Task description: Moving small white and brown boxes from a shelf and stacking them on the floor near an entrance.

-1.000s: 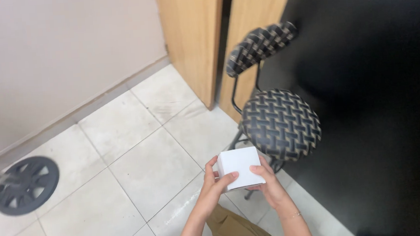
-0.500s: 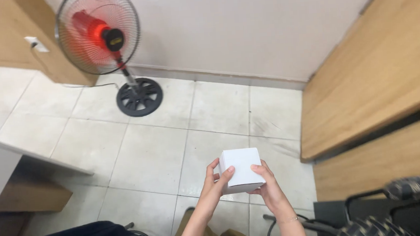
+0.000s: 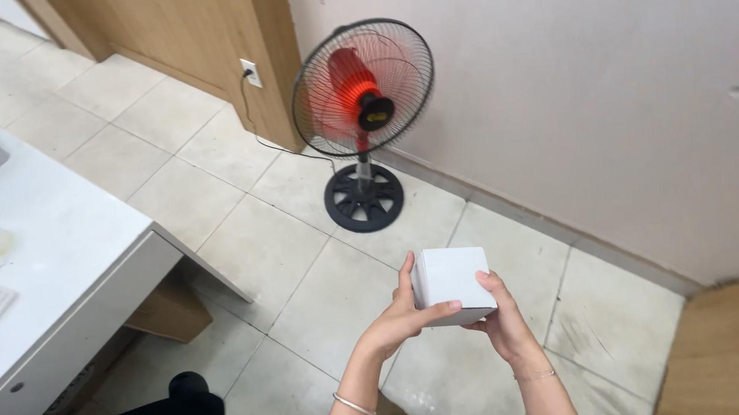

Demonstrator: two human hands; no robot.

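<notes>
I hold a small white box in front of me with both hands, above the tiled floor. My left hand grips its left side and underside, thumb across the front edge. My right hand supports the right side from below, with one finger resting on the top face. A thin bracelet circles my left wrist. The box is closed and plain.
A standing fan with a red hub and black round base stands on the tiles by the wall. A white desk with small items is at the left. Wooden panelling with a wall socket is behind; a black chair part is below.
The view has swung left: the chair went out of sight, the fan moved from the upper left to the centre, and the desk came in. Both hands kept the box.
</notes>
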